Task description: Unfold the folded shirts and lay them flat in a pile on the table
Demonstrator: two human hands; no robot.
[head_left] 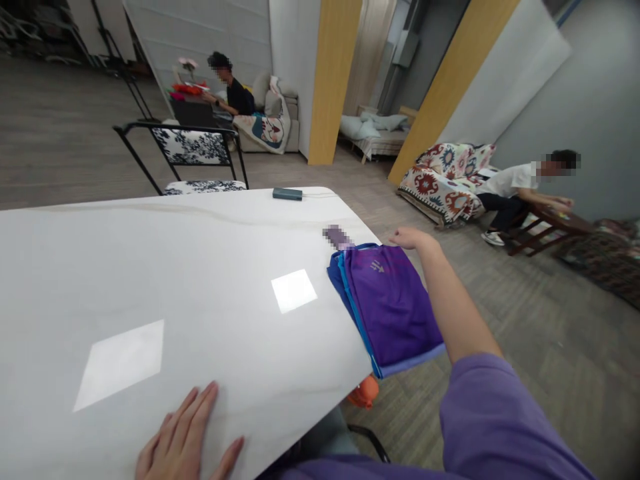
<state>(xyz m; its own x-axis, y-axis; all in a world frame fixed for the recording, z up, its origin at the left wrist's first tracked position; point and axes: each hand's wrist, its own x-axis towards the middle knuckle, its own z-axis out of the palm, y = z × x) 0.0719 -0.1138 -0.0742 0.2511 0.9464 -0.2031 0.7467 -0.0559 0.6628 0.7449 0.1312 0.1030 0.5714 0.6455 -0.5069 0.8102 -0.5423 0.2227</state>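
purple cloth (393,307), right of center, overhangs table (210,253); left hand (177,437) flat, empty; right hand (411,238), grip unclear; cloth best kept squared

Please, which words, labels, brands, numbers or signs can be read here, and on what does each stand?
No text is readable.
Purple cloth: small grey mark, too blurred to read.
Dark box: no lettering distinguishable.
Pixelated item beside the cloth: nothing legible.
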